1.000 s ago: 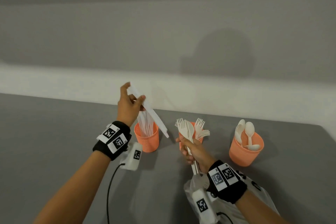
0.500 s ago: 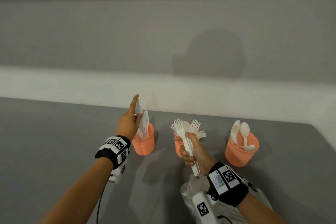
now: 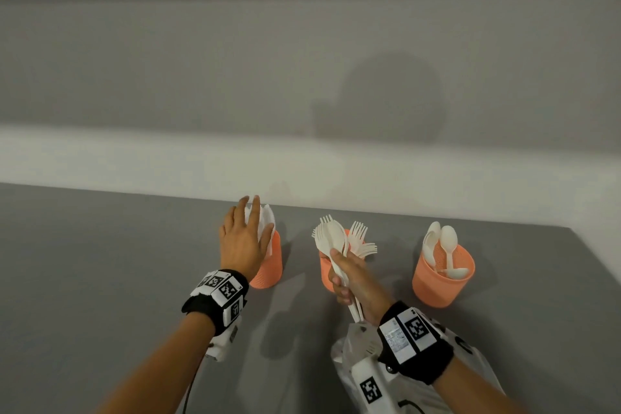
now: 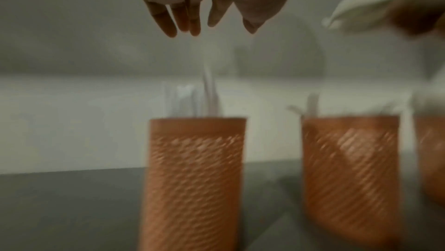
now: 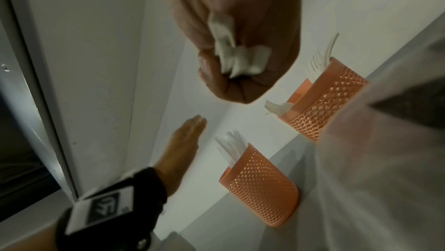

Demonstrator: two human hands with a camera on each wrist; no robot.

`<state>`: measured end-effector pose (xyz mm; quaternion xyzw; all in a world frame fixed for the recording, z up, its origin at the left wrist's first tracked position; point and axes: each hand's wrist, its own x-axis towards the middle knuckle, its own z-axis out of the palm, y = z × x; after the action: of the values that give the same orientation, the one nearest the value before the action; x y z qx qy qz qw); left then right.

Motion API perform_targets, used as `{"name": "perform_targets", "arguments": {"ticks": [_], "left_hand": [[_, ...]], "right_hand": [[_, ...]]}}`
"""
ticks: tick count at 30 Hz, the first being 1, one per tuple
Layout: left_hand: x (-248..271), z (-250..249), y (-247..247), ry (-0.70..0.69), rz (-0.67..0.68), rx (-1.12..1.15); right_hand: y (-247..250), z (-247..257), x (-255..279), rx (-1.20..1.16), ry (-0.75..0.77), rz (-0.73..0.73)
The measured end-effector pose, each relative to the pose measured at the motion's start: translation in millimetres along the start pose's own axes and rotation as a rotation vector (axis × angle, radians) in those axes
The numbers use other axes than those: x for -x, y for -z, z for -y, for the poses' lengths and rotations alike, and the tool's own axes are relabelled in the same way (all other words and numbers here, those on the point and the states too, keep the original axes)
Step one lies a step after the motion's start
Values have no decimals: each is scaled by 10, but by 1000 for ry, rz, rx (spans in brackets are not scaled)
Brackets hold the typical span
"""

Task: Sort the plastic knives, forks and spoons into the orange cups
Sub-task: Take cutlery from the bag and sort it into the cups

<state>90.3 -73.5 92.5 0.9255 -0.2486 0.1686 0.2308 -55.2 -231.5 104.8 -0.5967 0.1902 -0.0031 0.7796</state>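
Right hand (image 5: 240,60): fist at the top of the frame, fingers curled tight round a bundle of white cutlery handles (image 5: 237,55); only the handle ends show
Left hand (image 5: 185,140): flat, fingers straight and together, just beside the knife tips, holding nothing
Near orange cup (image 5: 262,190): mesh-walled, white knives (image 5: 230,146) sticking out
Far orange cup (image 5: 325,102): white forks (image 5: 317,60) poking out
Left wristband (image 5: 115,205): black, with a printed marker tag
Right edge: pale translucent plastic bag (image 5: 380,160), blurred
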Motion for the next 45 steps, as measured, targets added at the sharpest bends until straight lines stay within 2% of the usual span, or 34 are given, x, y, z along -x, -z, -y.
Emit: {"name": "perform_targets", "arguments": {"ticks": [2,4,8,11,16,19,22,24,26,28,32,36,39,42,45], "left_hand": [[61,-178,41,97,-15,322],[148,-400,87,213,83,622],[315,-802,85,263,353,871],[354,-948,28,278,375,973],[348,-1028,-7,312,401,910],[315,-1014,1,410,368,981],[226,-968,59,627,239,1169],[150,-921,110,735,129,1321],[92,-859,157,799,61,1367],[83,-812,166,766,110,1301],[169,-831,129,633,369,1210],[265,-934,121,529,572,1345],[288,-990,148,551,590,1447],[277,-993,153,550,587,1410],[243,-1029,177,602,490,1399]], "right_hand": [[-23,-30,-11,21,33,-19],[-56,-56,-19,33,54,-46],[-112,-72,-14,60,134,-85],[-115,-86,-5,120,156,-106],[-70,-103,4,110,121,-114],[-40,-85,20,109,122,-88],[-6,-102,16,99,97,-97],[18,-119,5,99,76,-118],[41,-115,4,109,70,-135],[57,-81,23,133,82,-112],[40,3,70,-10,36,58],[9,22,70,-134,-30,144],[22,22,73,-149,-34,177],[21,36,98,-111,-12,160],[-13,36,95,-75,21,75]]}}
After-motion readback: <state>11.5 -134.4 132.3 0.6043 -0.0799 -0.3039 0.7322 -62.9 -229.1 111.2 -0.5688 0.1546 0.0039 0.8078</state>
